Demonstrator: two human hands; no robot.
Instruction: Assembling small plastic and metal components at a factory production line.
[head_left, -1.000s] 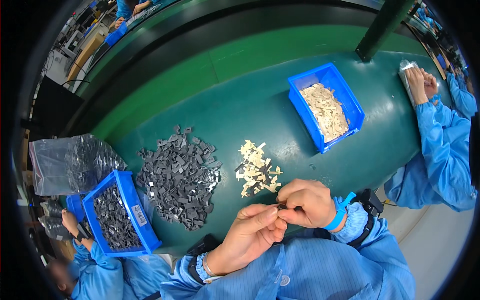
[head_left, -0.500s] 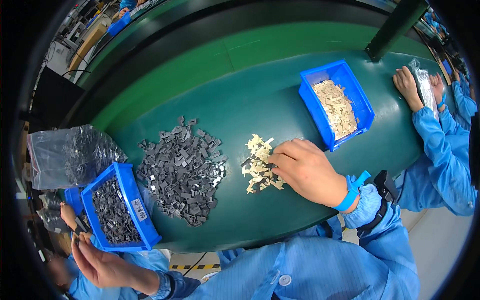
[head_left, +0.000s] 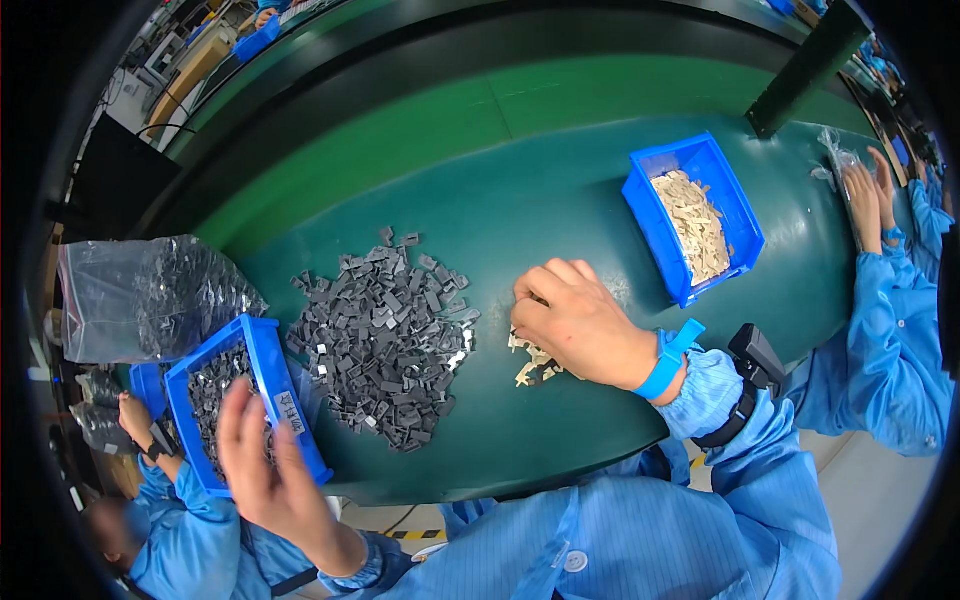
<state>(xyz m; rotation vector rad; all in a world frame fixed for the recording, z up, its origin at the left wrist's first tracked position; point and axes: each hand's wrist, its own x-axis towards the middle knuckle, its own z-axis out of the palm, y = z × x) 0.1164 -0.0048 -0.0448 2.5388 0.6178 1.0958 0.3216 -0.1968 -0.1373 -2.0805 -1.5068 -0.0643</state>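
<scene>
My left hand (head_left: 275, 485) is in front of the near side of a blue bin (head_left: 303, 425), with its fingers stretched out and apart and nothing visible in them. Small dark grey parts fill that bin. My right hand (head_left: 590, 325) lies over a small heap of pale, flat pieces (head_left: 538, 368). Its fingers are bent down and closed, and whatever is under the fingertips is hidden. Between the hands spreads a large heap of small dark grey rectangular parts (head_left: 385, 340) on the green table (head_left: 480, 440).
Another blue bin (head_left: 745, 215) holding pale flat pieces stands at the far right. A clear plastic bag (head_left: 110, 300) of dark parts lies behind the left bin. A dark post (head_left: 800, 75) rises at the back right. Other people's hands (head_left: 868, 195) are at the right and left edges.
My left hand has moved right and its fingers have spread; earlier they were pinched on something small beside the bin. My right hand has moved over the pale heap, covering more of it.
</scene>
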